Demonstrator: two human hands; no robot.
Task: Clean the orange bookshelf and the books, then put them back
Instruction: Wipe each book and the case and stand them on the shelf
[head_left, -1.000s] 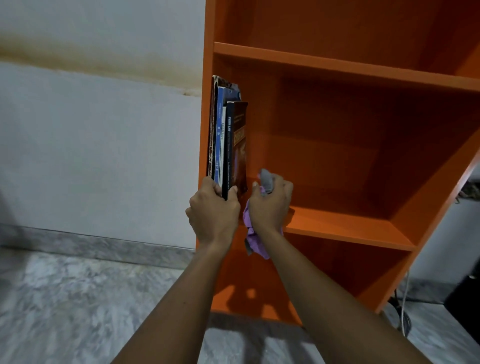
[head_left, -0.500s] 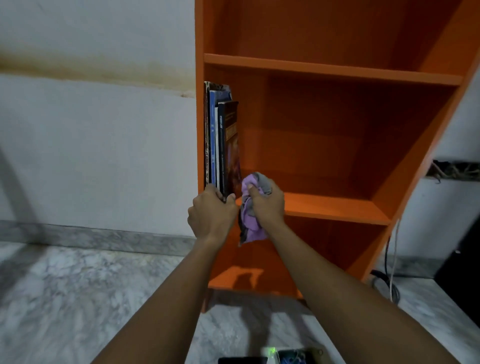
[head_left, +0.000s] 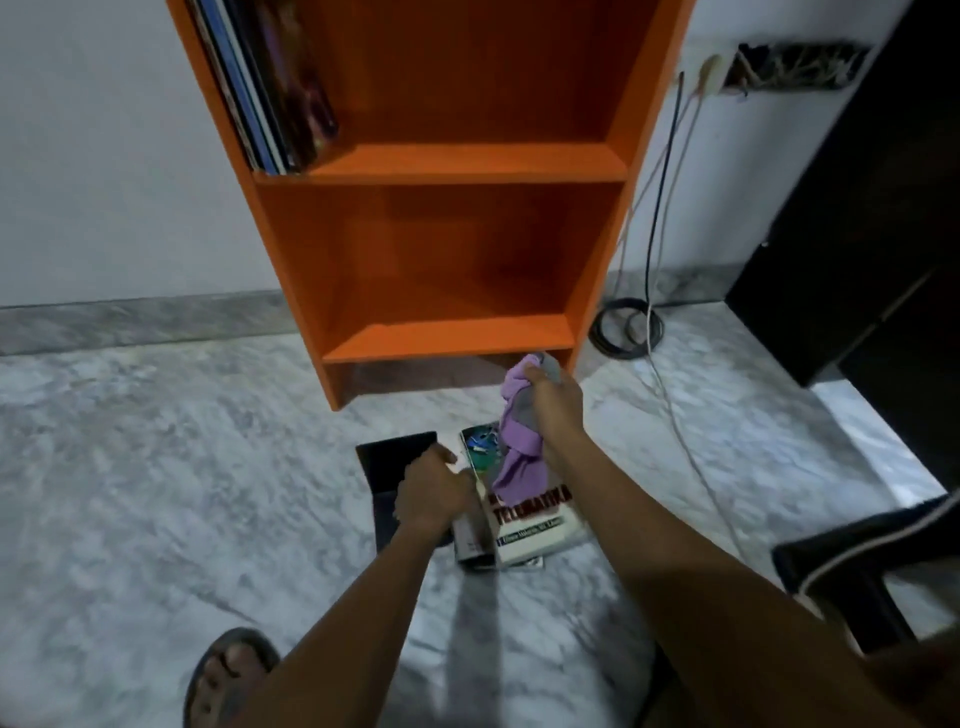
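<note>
Upright books (head_left: 270, 88) fill the left end of the shelf (head_left: 467, 162); the rest is open. The lower bay (head_left: 447, 260) is open. Floor books (head_left: 535, 525) lie before it; cables (head_left: 649, 260) hang at the right.

Orange bookshelf (head_left: 467, 161) is seen upright against the wall, lower compartments bare. A few books (head_left: 270, 88) are stood leaning at the left end of the upper shelf. A white book (head_left: 535, 519) is laid cover-up on the floor before the shelf, gripped at its spine side by the left hand (head_left: 434, 501). A dark book (head_left: 395, 457) is laid flat just beside it. A purple cloth (head_left: 519, 457) is held bunched in the right hand (head_left: 556, 405), hanging over the white book.
</note>
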